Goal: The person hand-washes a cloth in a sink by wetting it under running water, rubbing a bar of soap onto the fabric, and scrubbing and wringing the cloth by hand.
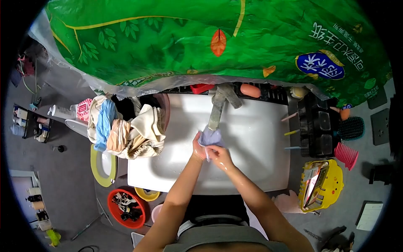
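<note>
A small lavender cloth [212, 137] hangs under the spout of the grey faucet [217, 110], over the white sink [260, 168]. My left hand [199, 147] is closed on the cloth's left side. On its lower right edge, my right hand [220, 156] pinches the fabric with bent fingers. Both hands look wet and are close together. Part of the cloth droops below the fingers. Behind the faucet lie a pink-orange soap bar [250, 90] and a red dish [202, 88].
A pile of clothes [147, 130] rests on the sink's left side. Green plastic packaging [168, 50] spans the top. A black holder [315, 126] with toothbrushes and a yellow basket [331, 185] are at right. A red basin [142, 210] stands lower left.
</note>
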The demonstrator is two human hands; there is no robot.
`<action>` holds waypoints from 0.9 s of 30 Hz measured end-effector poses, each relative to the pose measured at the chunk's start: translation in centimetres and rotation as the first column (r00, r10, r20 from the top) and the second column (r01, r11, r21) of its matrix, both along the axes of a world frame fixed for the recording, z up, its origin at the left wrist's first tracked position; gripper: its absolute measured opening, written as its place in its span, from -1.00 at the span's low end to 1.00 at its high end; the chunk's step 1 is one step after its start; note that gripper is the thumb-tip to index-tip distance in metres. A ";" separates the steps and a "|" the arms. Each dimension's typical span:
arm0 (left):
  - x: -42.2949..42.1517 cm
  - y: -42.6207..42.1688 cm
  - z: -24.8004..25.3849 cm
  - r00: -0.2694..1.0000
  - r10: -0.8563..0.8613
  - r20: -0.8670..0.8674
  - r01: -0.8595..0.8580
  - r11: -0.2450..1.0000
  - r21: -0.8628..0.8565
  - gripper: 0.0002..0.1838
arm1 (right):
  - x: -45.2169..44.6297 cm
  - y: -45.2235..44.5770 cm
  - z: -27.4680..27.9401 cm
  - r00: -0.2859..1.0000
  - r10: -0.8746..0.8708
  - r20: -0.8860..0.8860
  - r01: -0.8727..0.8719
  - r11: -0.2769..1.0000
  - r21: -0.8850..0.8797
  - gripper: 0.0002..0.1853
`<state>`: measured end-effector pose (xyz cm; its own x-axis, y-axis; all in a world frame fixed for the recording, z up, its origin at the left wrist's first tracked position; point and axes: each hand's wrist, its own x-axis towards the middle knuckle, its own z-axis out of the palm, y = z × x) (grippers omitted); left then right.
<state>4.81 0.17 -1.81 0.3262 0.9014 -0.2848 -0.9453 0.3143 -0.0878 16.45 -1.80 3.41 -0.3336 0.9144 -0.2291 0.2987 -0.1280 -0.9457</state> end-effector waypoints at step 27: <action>-2.1 -2.7 0.5 0.685 -0.438 -0.582 0.128 0.859 -0.496 -0.19 | -0.6 4.0 -3.2 0.795 -0.447 -0.410 -0.072 0.603 -0.795 -0.68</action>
<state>2.74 -2.52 -1.36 0.1348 0.5556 -0.8204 -0.6700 0.6611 0.3377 15.82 2.23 0.26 -0.4686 0.5486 -0.6924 -0.3228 -0.8359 -0.4438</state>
